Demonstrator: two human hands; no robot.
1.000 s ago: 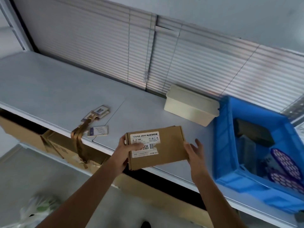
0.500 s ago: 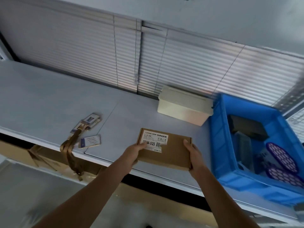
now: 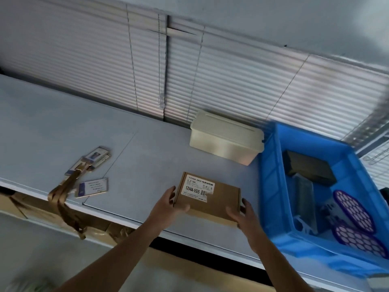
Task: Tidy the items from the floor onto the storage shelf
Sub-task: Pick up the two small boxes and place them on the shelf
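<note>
Two hands clamp my cardboard box point(image 3: 208, 199) by its short ends, left hand point(image 3: 168, 204) and right hand point(image 3: 242, 214), just beside the blue bin point(image 3: 271, 186) on the shelf point(image 3: 63, 127); it looks stiff, light, easy to grip.

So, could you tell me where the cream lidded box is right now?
The cream lidded box sits at the shelf's back, against the blinds, just left of the blue bin.

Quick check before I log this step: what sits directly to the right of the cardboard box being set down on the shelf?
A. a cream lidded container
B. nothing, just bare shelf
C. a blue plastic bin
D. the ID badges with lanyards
C: the blue plastic bin stands just right of the cardboard box, beside the right hand; the cream container sits behind.
</note>
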